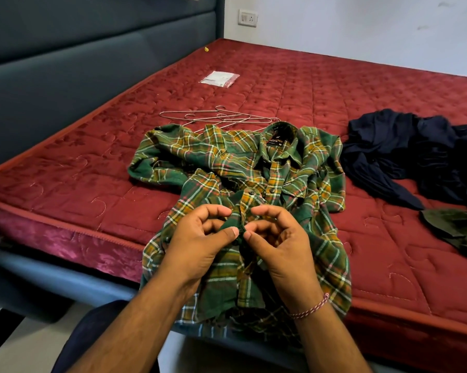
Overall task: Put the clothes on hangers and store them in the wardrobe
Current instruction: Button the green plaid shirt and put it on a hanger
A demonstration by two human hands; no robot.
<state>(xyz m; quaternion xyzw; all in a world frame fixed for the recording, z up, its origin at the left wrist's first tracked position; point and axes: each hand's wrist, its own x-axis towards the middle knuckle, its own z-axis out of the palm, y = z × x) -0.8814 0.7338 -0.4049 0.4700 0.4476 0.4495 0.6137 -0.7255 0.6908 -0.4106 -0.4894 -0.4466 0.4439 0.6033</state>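
- Green plaid shirt (pixel 243 179) lies on the red mattress (pixel 92 170), wire hangers (pixel 216 119) at 12 o'clock.
- Left hand (pixel 200 243) and right hand (pixel 278 243) pinch the placket, probably buttoning.
- Hold both edges taut and aligned.

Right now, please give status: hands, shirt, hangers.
Left hand and right hand both pinch placket of plaid shirt. Shirt flat on mattress, not yet on hanger. Wire hangers beyond collar, untouched. Nothing blocking.

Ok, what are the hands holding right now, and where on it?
Both hands, left and right, pinch the green plaid shirt at its front button placket, about midway down.
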